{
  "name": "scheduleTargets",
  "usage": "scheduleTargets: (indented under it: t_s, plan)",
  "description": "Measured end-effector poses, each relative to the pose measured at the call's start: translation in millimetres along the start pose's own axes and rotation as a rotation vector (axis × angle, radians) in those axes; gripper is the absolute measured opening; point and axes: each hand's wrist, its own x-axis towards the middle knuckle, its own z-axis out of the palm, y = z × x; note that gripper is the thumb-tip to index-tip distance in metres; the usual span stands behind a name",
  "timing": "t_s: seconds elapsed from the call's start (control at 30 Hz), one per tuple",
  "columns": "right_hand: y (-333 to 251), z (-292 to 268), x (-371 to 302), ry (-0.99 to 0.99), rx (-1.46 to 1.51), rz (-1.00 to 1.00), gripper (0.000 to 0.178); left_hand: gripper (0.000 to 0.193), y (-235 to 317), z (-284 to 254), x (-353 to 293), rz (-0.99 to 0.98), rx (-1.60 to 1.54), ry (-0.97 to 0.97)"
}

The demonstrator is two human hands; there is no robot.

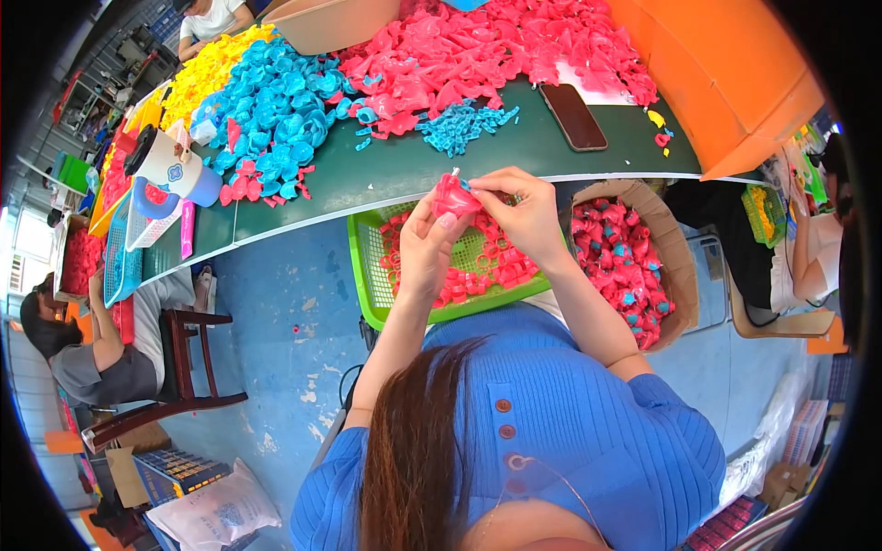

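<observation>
I see the pink piece (452, 198) as smooth, glossy plastic, the blue cups (289, 103) likewise. The basket (357, 268) reads to me as lattice-moulded plastic. On my feed the tabletop (505, 158) looks smooth with a faint sheen, the phone (575, 117) glassy and shiny, the carton (678, 266) matt cardboard, the chair (182, 413) polished wood, the floor (289, 349) chipped paint, the sweater (597, 422) ribbed knit.
</observation>
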Motion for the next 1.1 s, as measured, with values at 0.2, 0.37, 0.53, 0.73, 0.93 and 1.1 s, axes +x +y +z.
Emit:
scheduleTargets:
  t_s: [0.2,0.37,0.53,0.73,0.93,1.1]
  plan:
    - [-1.2,-6.6,4.0,-0.151,-0.007,-0.06,0.017,0.052,5.3,-0.6,-2.1,-0.012,0.006,-0.007]
    - [1.5,-10.4,5.7,-0.221,-0.017,-0.055,0.019,0.048,3.1,-4.0,-2.8,-0.021,0.05,-0.033]
    - [-1.1,-9.5,5.2,-0.224,0.002,-0.011,0.018,0.048,6.0,0.3,-3.2,-0.031,0.054,-0.051]
    - [3.7,-6.0,4.3,-0.126,0.002,0.028,0.014,0.049,8.2,3.5,-3.5,-0.022,0.071,-0.047]
    - [2.3,-8.4,5.1,-0.184,-0.061,-0.086,0.014,0.05,8.7,-3.2,-3.7,-0.006,0.145,-0.104]
    - [-1.3,-3.7,0.0,-0.23,-0.099,-0.102,0.024,0.048,6.9,-6.4,-2.7,0.014,0.17,-0.1]
